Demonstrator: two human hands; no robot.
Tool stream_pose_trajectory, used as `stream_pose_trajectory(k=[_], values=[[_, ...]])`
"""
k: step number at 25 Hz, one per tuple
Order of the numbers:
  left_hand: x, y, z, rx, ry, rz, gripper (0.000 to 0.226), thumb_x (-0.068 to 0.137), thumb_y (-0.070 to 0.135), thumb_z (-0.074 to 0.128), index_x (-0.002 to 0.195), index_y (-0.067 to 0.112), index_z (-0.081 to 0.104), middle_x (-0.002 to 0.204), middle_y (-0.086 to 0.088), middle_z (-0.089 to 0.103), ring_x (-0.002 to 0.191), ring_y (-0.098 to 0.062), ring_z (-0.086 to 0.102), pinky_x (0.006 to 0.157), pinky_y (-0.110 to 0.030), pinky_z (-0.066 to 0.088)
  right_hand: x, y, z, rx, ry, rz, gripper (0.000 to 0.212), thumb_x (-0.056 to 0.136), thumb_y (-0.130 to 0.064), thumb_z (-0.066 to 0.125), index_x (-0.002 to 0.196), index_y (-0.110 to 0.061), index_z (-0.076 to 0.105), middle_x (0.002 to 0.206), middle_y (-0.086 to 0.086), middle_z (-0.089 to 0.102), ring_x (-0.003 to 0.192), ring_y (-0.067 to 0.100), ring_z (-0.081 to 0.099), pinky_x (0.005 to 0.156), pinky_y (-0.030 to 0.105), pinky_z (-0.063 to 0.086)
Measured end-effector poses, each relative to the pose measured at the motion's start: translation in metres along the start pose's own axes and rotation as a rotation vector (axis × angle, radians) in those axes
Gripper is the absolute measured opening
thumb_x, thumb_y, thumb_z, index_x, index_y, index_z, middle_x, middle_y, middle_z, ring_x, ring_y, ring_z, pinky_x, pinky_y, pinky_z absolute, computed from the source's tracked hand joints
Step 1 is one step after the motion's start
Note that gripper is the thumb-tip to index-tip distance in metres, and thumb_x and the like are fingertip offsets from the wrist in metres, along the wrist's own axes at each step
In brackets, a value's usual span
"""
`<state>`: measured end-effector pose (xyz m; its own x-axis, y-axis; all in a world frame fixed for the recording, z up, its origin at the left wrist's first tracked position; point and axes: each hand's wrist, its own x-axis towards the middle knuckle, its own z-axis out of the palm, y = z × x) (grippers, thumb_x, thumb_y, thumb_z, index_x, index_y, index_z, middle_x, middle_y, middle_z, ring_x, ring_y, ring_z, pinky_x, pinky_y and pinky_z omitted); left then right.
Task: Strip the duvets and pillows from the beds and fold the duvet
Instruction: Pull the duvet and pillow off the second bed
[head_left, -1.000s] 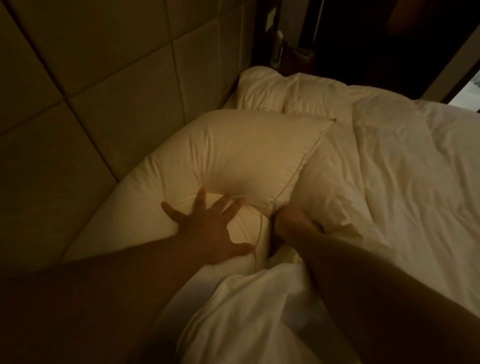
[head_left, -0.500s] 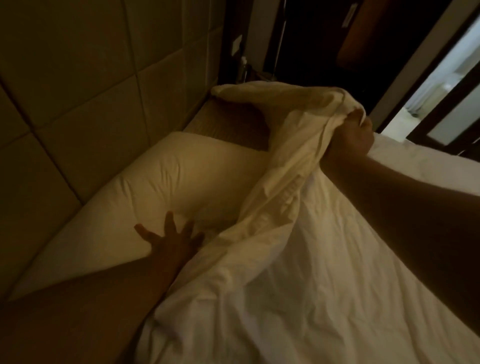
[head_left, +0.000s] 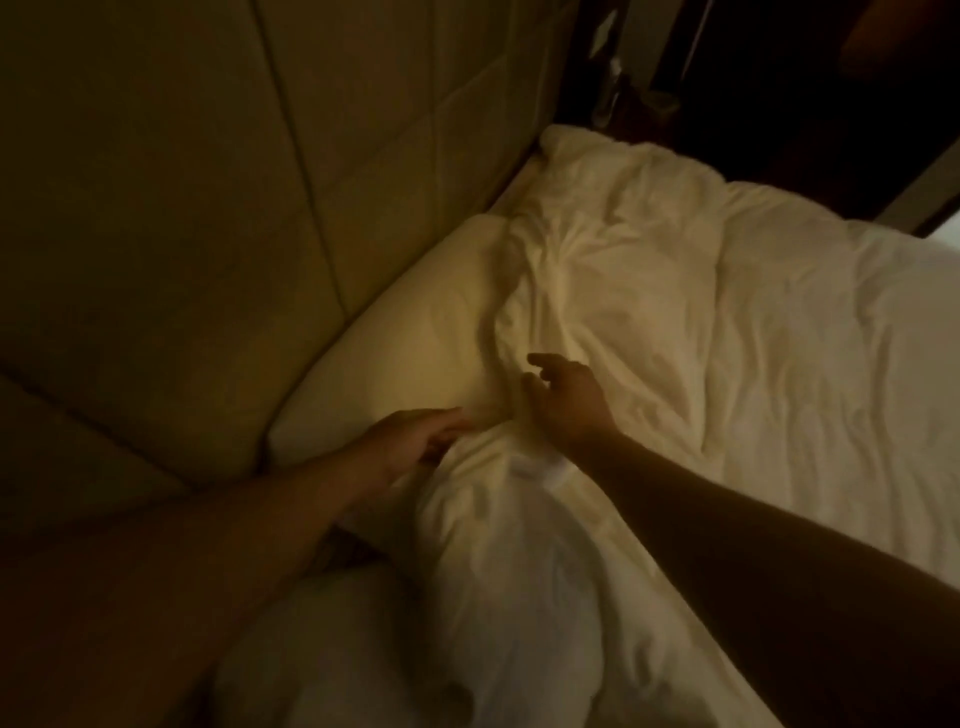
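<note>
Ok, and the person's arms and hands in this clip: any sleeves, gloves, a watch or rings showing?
Both forearms are bare as far up as the frame shows, no sleeve in view. The left hand and right hand wear no gloves. No watch or band shows at either wrist. The light is too dim and the picture too blurred to rule out a ring.

White duvet (head_left: 727, 364), cream pillow (head_left: 405, 353), beige headboard (head_left: 182, 234)
</note>
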<state>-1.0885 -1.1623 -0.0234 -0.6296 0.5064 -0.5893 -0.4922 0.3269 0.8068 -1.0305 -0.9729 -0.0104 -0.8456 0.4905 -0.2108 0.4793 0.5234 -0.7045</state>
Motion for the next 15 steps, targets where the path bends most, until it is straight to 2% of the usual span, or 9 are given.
stream_pose_trajectory(k=[2,3,5,7,9,11,12,14,15], values=[[-0.031,-0.032,-0.009,-0.027,0.006,0.027,0.026,0.083,0.043,0.068,0.096,0.021,0.072,0.096,-0.004,0.073,0.087,-0.014,0.067,0.079,-0.027,0.051,-0.038,-0.006,0.026,-0.147,0.106,-0.087,0.037,0.097,-0.04,0.047,0.131,-0.028,0.058,0.127,0.01,0.052,0.121,0.03,0.045,0.105,0.042,0.038],[-0.047,-0.05,-0.014,0.001,-0.007,0.042,0.038,0.071,0.052,0.076,0.098,0.026,0.071,0.102,-0.002,0.073,0.091,-0.012,0.067,0.083,-0.03,0.05,-0.055,-0.012,0.035,-0.221,0.102,-0.124,0.037,0.096,-0.043,0.046,0.129,-0.031,0.058,0.126,0.008,0.051,0.122,0.03,0.041,0.105,0.043,0.034],[-0.08,-0.094,-0.029,0.206,-0.145,0.104,0.066,0.056,0.064,0.082,0.113,0.039,0.06,0.12,0.009,0.066,0.103,0.002,0.063,0.091,-0.024,0.048,-0.088,-0.026,0.049,-0.291,0.036,-0.222,0.039,0.095,-0.05,0.046,0.128,-0.034,0.056,0.125,0.004,0.051,0.123,0.028,0.04,0.104,0.044,0.029],[-0.109,-0.142,-0.044,0.597,-0.3,0.083,0.098,0.054,0.071,0.077,0.139,0.042,0.036,0.142,0.012,0.046,0.125,0.007,0.046,0.103,-0.019,0.038,-0.117,-0.037,0.062,-0.429,-0.096,-0.349,0.051,0.09,-0.062,0.044,0.133,-0.035,0.049,0.127,0.002,0.053,0.123,0.026,0.044,0.103,0.045,0.03],[-0.127,-0.189,-0.058,1.122,-0.2,-0.044,0.126,0.054,0.082,0.068,0.153,0.039,0.003,0.157,0.005,0.025,0.142,-0.014,0.031,0.113,-0.033,0.03,-0.134,-0.034,0.076,-0.782,-0.302,-0.43,0.069,0.082,-0.073,0.046,0.141,-0.037,0.037,0.134,0.005,0.05,0.122,0.029,0.048,0.1,0.048,0.034],[-0.146,-0.219,-0.062,1.289,-0.097,-0.112,0.113,0.073,0.071,0.065,0.155,0.03,0.0,0.154,-0.004,0.033,0.136,-0.027,0.04,0.11,-0.041,0.035,-0.153,-0.02,0.092,-1.082,-0.429,-0.368,0.075,0.079,-0.069,0.055,0.142,-0.037,0.032,0.136,0.008,0.047,0.12,0.033,0.05,0.095,0.049,0.039],[-0.156,-0.23,-0.062,1.27,-0.063,-0.112,0.095,0.082,0.063,0.061,0.153,0.027,0.009,0.149,-0.006,0.04,0.131,-0.028,0.046,0.106,-0.041,0.04,-0.163,-0.014,0.098,-1.141,-0.421,-0.329,0.062,0.085,-0.059,0.055,0.139,-0.034,0.037,0.133,0.008,0.049,0.118,0.033,0.053,0.093,0.048,0.042],[-0.185,-0.238,-0.063,1.232,0.034,-0.122,0.067,0.093,0.053,0.051,0.148,0.025,0.025,0.14,-0.006,0.051,0.122,-0.027,0.054,0.098,-0.039,0.046,-0.182,-0.011,0.107,-1.025,-0.343,-0.318,0.035,0.097,-0.04,0.043,0.13,-0.027,0.048,0.125,0.01,0.054,0.111,0.033,0.057,0.088,0.044,0.046],[-0.203,-0.241,-0.068,1.248,0.107,-0.138,0.06,0.095,0.048,0.049,0.147,0.023,0.03,0.138,-0.007,0.053,0.12,-0.027,0.056,0.096,-0.038,0.046,-0.193,-0.014,0.109,-0.908,-0.306,-0.336,0.033,0.099,-0.037,0.041,0.128,-0.024,0.049,0.12,0.012,0.054,0.106,0.035,0.059,0.084,0.043,0.047]])
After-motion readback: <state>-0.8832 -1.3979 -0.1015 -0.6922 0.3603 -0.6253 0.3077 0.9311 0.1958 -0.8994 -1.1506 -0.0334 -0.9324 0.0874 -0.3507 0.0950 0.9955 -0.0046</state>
